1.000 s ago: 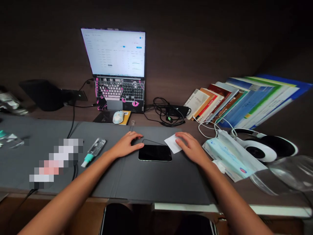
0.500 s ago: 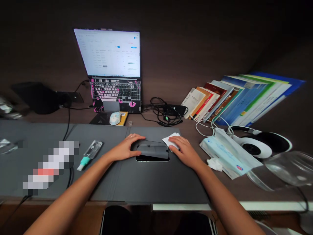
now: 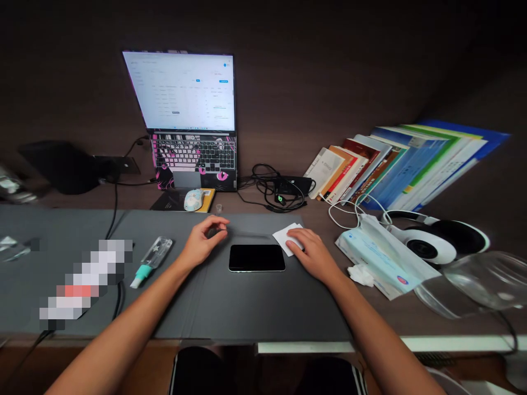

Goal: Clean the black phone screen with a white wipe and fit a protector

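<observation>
A black phone [image 3: 257, 258] lies flat, screen up, on the grey desk mat [image 3: 263, 307]. To its upper left is my left hand [image 3: 205, 240], thumb and fingers curled around the end of a thin see-through sheet, which looks like a screen protector [image 3: 251, 236]. The sheet shows only as a faint dark streak behind the phone, tilted nearly edge-on. My right hand [image 3: 310, 252] rests right of the phone, its fingers on a folded white tissue [image 3: 284, 237]. Part of the tissue is hidden under those fingers.
A spray bottle [image 3: 154, 258] lies left of my left forearm. Beyond the mat stand a laptop [image 3: 193, 153], a mouse [image 3: 193, 199] and a charger with cables [image 3: 293, 186]. On the right are books [image 3: 382, 164], a tissue pack [image 3: 382, 258], a crumpled tissue [image 3: 361, 275] and headphones [image 3: 430, 244].
My left hand has moved left and slightly up, off the phone, with the clear sheet, which no longer covers the phone's screen. My right hand stays on the tissue, almost unmoved.
</observation>
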`<state>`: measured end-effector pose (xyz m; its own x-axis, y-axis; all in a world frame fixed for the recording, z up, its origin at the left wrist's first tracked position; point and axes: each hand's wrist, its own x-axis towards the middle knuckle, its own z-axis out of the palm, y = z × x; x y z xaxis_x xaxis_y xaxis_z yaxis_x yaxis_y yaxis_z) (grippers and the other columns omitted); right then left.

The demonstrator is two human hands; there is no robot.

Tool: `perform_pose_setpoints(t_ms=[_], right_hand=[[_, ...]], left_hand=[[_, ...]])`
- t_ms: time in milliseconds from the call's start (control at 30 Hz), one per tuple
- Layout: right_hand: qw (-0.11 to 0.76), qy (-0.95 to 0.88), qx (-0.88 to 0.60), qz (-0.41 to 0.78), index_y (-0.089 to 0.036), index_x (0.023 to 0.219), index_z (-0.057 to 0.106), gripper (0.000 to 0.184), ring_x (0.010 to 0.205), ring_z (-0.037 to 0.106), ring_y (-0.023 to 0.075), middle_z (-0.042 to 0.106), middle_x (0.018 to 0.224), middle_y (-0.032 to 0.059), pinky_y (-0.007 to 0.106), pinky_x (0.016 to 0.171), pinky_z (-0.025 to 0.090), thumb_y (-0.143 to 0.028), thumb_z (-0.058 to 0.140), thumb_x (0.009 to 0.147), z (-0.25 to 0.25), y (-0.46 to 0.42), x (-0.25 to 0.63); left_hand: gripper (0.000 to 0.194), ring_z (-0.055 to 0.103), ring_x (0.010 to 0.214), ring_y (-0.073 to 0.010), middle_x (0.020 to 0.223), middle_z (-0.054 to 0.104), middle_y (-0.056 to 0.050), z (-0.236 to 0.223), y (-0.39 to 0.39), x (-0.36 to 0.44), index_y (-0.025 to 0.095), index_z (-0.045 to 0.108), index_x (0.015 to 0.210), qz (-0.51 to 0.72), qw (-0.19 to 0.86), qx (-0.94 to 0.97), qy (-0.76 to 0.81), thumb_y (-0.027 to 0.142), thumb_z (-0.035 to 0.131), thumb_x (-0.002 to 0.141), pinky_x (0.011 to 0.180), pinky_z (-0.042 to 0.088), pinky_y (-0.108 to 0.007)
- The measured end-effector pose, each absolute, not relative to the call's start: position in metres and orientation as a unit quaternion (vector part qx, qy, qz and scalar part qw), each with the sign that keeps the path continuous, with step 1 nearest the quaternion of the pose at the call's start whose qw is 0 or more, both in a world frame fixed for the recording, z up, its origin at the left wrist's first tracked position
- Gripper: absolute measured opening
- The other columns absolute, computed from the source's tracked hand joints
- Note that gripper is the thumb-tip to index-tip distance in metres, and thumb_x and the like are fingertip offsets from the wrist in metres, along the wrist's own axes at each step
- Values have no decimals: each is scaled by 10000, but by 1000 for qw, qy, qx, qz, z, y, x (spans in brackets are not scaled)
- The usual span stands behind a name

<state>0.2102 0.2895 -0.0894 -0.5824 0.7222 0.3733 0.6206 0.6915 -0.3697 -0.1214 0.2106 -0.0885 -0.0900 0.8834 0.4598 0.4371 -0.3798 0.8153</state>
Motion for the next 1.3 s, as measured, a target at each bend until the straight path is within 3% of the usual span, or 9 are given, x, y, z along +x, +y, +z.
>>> perform_pose_setpoints(t_ms=[167,300,433,533,633,733,867,1067,1300], right_hand=[[250,-886,-378,93,-194,1179,656,405,1209,594,276,672,1279,133,467,1052,433,-492,422,1036,-90,289,210],[246,-891,-372,84,-189,1184,650,392,1221,585,284,663,1292,135,478,1061,427,-495,469,1018,-90,288,210],[242,-892,-373,74,-190,1183,651,396,1236,578,295,653,1311,137,492,1052,433,-504,485,1010,-91,287,210],[240,-893,-376,68,-194,1194,652,401,1247,573,295,646,1322,137,491,1049,440,-507,480,1012,-91,288,210],[238,-893,-377,64,-207,1202,657,405,1243,579,290,650,1318,131,481,1042,451,-511,463,1018,-92,288,210],[237,-894,-376,61,-209,1226,652,422,1248,578,289,643,1330,132,480,1046,454,-519,451,1022,-93,288,211],[236,-895,-374,55,-192,1285,622,458,1264,567,297,627,1352,146,497,1066,445,-527,458,1019,-94,288,211],[225,-900,-370,47,-179,1290,635,455,1280,556,314,618,1367,151,520,1084,439,-503,529,989,-95,289,210],[212,-905,-366,39,-193,1239,698,372,1252,580,297,637,1347,137,510,1070,465,-378,451,1030,-100,296,212]], left_hand=[[171,557,985,-223,955,652,-56,-83,202,-125,224,694,968,410,45,768,490,239,523,961,942,449,-397],[160,528,974,-236,992,631,-68,-86,199,-125,213,655,922,299,5,815,497,160,504,912,891,445,-390],[130,523,1035,-258,1061,611,-79,-89,200,-126,200,591,929,285,23,804,522,144,557,817,940,448,-421],[351,487,1229,-295,1303,572,-106,-91,202,-130,197,557,1099,295,68,795,525,155,612,754,1069,410,-481],[584,415,1369,-317,1470,492,-118,-95,206,-137,210,491,1343,282,116,794,526,216,658,784,1159,350,-515],[637,444,1365,-314,1453,510,-131,-99,209,-143,215,461,1442,277,157,786,530,350,684,862,1177,356,-507],[585,468,1339,-307,1408,558,-118,-105,213,-147,230,504,1416,291,172,780,526,433,684,898,1169,373,-507],[567,486,1313,-314,1402,559,-119,-108,219,-146,223,523,1399,301,153,773,537,420,682,891,1155,383,-514],[561,486,1295,-325,1395,535,-128,-111,224,-140,204,519,1404,310,130,762,554,353,654,881,1149,368,-536]])
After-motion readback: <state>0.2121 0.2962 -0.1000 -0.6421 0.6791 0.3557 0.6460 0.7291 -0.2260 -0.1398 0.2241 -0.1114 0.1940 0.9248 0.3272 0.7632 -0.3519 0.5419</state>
